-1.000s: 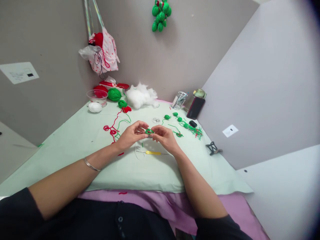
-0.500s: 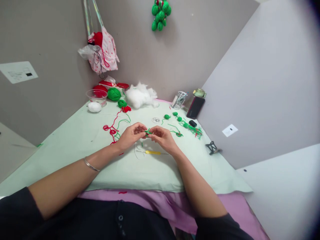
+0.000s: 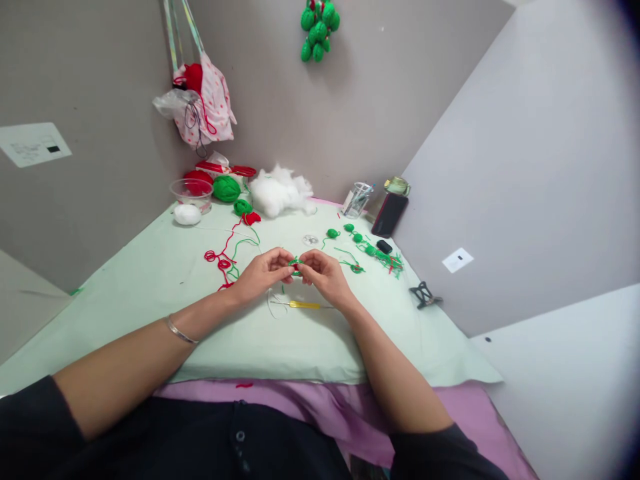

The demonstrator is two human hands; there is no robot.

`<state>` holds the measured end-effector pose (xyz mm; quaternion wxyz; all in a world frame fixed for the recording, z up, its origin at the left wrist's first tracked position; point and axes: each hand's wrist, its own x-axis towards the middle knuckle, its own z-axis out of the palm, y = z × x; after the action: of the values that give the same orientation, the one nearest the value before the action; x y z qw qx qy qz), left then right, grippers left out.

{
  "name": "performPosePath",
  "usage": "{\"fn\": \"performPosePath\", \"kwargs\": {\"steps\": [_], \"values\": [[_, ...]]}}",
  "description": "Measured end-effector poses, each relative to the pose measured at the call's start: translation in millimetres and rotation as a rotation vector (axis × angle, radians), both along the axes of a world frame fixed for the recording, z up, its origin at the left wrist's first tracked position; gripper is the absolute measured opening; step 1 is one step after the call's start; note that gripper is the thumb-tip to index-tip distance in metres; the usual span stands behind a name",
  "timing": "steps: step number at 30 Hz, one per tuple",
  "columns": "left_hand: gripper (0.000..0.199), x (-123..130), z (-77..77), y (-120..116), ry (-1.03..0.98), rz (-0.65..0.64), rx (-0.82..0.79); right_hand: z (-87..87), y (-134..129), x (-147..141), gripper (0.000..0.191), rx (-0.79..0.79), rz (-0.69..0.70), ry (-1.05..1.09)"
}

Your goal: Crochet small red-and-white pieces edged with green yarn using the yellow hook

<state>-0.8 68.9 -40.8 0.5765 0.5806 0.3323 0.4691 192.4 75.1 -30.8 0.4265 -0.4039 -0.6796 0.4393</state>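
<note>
holding a small green-and-red yarn piece (image 3: 295, 265) between the left hand (image 3: 257, 277) and the right hand (image 3: 325, 275), over the cloth-covered desk (image 3: 310, 343). pinching from both sides, with thumb and fingers of each hand closed on an edge; too small and too covered to make out the stitches. busy, by the look of it, with shaping or checking the piece by fingertip alone, without a tool in either hand. on the desk, nearer the body, a yellow-handled hook (image 3: 305, 305), touched by neither hand. to the right, another green-and-red piece (image 3: 356, 269), and beyond it a small green ball (image 3: 333, 233). to the left, loose red and green yarn (image 3: 225, 265); farther back, a heap of white stuffing (image 3: 280, 192).

calling now, most likely, for a steady pinch on one side, so as to free the other for turning the piece or smoothing the edge. best to keep clear of the thin white strand (image 3: 271, 303) near the hook, to avoid snagging. impossible to tell from here how firm or finished.
</note>
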Motion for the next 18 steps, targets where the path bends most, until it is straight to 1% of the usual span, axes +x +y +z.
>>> {"fn": "performPosePath", "kwargs": {"steps": [3, 7, 9, 11, 16, 18], "values": [[0.027, -0.6, -0.5, 0.0, 0.003, -0.007, -0.002, 0.5, -2.3, -0.3, 0.033, -0.006, 0.033, -0.017], [0.026, -1.0, -1.8, 1.0, 0.004, -0.015, -0.014, -2.2, -2.2, -1.0, 0.042, 0.004, 0.067, -0.042], [0.027, -0.4, -2.1, 1.1, 0.006, -0.024, -0.018, -4.1, -0.8, -1.3, 0.042, 0.009, 0.052, -0.042], [0.028, 0.3, -2.2, 0.7, 0.010, -0.027, -0.012, -5.3, 0.7, -1.1, 0.039, 0.012, 0.027, -0.037], [0.031, 1.0, -1.8, -0.3, 0.027, 0.006, 0.044, -3.9, 1.4, 0.8, 0.036, 0.020, -0.017, -0.038], [0.026, 0.5, -2.2, -0.2, 0.049, 0.002, 0.056, -3.3, 0.9, 0.9, 0.037, 0.017, -0.015, -0.046]]}}
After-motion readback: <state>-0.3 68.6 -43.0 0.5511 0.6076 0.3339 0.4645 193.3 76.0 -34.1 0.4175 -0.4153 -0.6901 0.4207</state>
